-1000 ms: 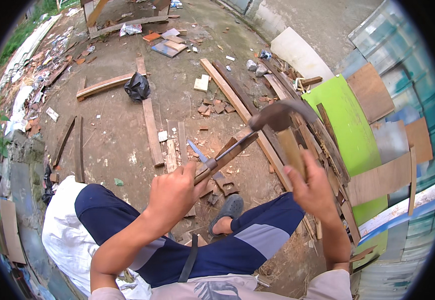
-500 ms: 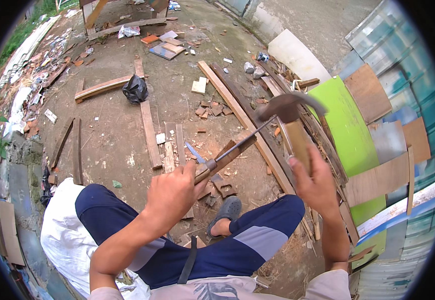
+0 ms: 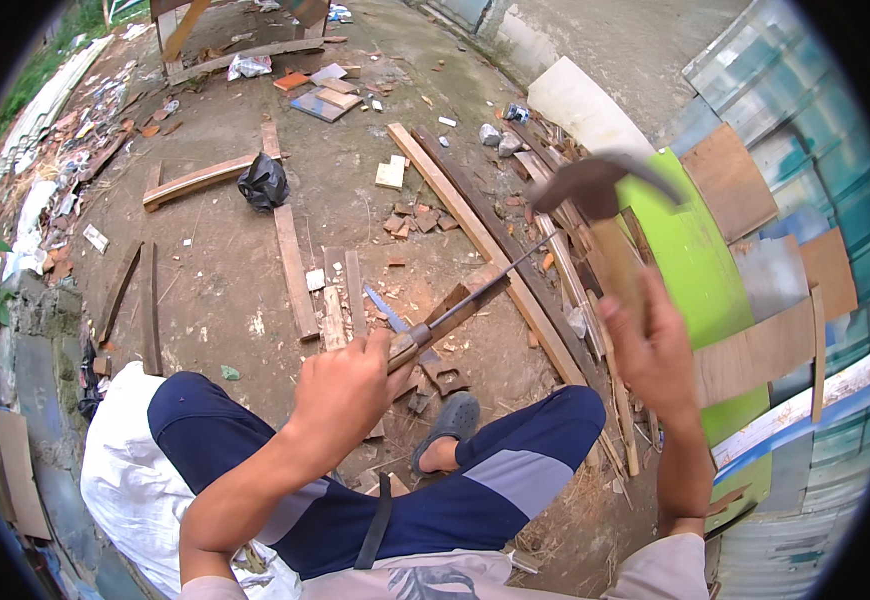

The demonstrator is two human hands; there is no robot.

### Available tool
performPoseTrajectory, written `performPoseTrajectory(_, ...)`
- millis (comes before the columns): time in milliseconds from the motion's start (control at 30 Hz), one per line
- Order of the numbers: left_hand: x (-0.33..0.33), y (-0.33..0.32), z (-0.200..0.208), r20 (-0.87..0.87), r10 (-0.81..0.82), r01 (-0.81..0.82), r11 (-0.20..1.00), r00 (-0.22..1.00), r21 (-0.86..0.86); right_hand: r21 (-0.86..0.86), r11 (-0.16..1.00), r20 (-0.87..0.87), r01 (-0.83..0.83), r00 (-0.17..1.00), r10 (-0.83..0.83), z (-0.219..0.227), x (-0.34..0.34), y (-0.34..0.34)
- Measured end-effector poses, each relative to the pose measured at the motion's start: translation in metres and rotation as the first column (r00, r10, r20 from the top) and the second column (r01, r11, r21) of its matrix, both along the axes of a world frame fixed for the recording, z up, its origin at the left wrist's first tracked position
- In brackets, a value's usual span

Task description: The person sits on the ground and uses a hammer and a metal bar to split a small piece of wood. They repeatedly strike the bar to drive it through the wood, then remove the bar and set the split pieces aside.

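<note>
The rod (image 3: 468, 299) is gripped in the left hand (image 3: 350, 385), pointed at 2 o'clock — its tip's nearer the right hand (image 3: 647, 350), where a hammer (image 3: 600, 193) is clutched, head up between 11 and 12.

Black plastic bag (image 3: 264, 183) on long plank (image 3: 296, 280); lime-green board (image 3: 705, 260) at right; white sack (image 3: 130, 470) lower left

Uneven brown ground (image 3: 220, 260), strewn with scraps. On the left, two dark wooden strips (image 3: 150, 310) meet at an angle. Near the middle, a black plastic bag (image 3: 263, 185) sits against a long plank (image 3: 296, 270). Closer in lies a saw with a blue blade (image 3: 383, 305). Beyond it, reddish broken pieces (image 3: 418, 220) cluster beside two long timbers (image 3: 470, 225) running diagonally.
</note>
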State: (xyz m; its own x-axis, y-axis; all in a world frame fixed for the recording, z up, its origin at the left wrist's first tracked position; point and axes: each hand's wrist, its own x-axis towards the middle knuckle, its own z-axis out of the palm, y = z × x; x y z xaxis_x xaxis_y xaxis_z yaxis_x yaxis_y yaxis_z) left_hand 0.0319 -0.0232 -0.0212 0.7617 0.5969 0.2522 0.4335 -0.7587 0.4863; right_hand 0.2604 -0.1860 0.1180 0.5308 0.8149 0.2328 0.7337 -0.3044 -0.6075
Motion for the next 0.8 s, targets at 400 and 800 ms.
performPoseTrajectory(400, -0.005, 0.003, 0.001, -0.035, 0.025, -0.024, 1.000, 0.999, 0.018, -0.224, 0.973, 0.030, 0.060, 0.998, -0.054, -0.057, 0.018, -0.005)
performPoseTrajectory(800, -0.003, 0.000, 0.010, -0.052, 0.021, -0.019, 0.999, 0.998, 0.038, -0.041, 0.990, 0.240, 0.136, 0.963, -0.122, -0.077, 0.056, -0.002)
